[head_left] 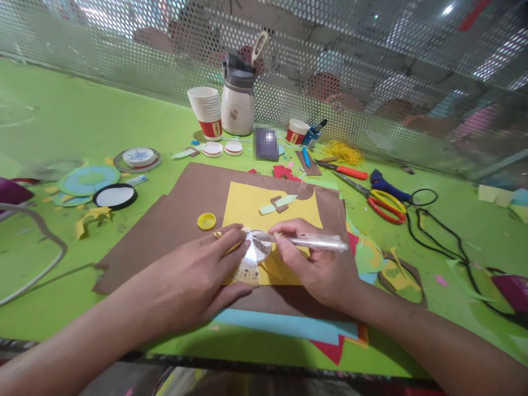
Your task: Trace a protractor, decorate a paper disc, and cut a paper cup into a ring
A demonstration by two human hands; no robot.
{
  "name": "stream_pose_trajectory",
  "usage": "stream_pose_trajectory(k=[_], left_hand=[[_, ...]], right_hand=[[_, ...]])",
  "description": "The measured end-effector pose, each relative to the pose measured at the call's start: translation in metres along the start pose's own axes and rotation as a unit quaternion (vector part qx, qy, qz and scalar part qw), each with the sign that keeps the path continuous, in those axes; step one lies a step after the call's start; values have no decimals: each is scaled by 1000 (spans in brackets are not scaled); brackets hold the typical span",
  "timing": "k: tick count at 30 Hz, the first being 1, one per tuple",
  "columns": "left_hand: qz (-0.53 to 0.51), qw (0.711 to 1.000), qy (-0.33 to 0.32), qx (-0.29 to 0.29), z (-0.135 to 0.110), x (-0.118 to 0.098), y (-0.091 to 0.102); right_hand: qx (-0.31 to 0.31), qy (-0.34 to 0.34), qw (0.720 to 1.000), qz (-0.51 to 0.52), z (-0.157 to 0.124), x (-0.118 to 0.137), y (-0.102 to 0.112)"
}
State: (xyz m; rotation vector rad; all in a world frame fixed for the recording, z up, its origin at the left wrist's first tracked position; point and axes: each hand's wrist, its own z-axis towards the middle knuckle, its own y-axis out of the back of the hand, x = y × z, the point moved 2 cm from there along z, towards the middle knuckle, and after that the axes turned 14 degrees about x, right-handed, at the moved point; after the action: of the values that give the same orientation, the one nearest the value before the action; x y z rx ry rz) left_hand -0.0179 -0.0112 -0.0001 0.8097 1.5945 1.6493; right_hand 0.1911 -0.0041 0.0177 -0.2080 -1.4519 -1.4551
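My left hand [206, 269] holds a clear protractor [246, 272] down over a white disc [262, 248], with the thumb at its lower edge and the fingers along its top left. Dark lines are drawn on the disc. My right hand [315, 264] pinches a clear-barrelled pen [315, 241], its tip at the disc. Both lie on a yellow sheet [243, 201] over brown sheets [198, 192]. A yellow round cap [207, 221] sits just beyond my left hand. Farther up the yellow sheet is a pale green strip threaded through a brown paper loop [279, 204].
Scissors [385, 204], a blue glue gun [388, 186] and its black cord lie right. At the back stand stacked paper cups [209, 115], a white jug [238, 104] and a small cup [297, 132] before a perforated screen. Tape rolls [115, 196] and a pale cable [49, 231] are left.
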Motion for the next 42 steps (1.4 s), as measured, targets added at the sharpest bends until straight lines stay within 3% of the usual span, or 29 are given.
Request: stream_pose_trajectory(k=[8, 20, 36, 42], left_hand=[[-3, 1000, -2, 3, 0, 1, -3], [-16, 1000, -5, -3, 2, 2, -2], [-39, 999, 10, 29, 1, 1, 1], [-30, 1000, 3, 3, 1, 0, 2]], right_hand=[[15, 8, 998, -68, 1, 5, -1], [12, 25, 999, -39, 1, 3, -3], [-7, -4, 1000, -26, 4, 7, -2], [-4, -19, 999, -43, 5, 7, -3]])
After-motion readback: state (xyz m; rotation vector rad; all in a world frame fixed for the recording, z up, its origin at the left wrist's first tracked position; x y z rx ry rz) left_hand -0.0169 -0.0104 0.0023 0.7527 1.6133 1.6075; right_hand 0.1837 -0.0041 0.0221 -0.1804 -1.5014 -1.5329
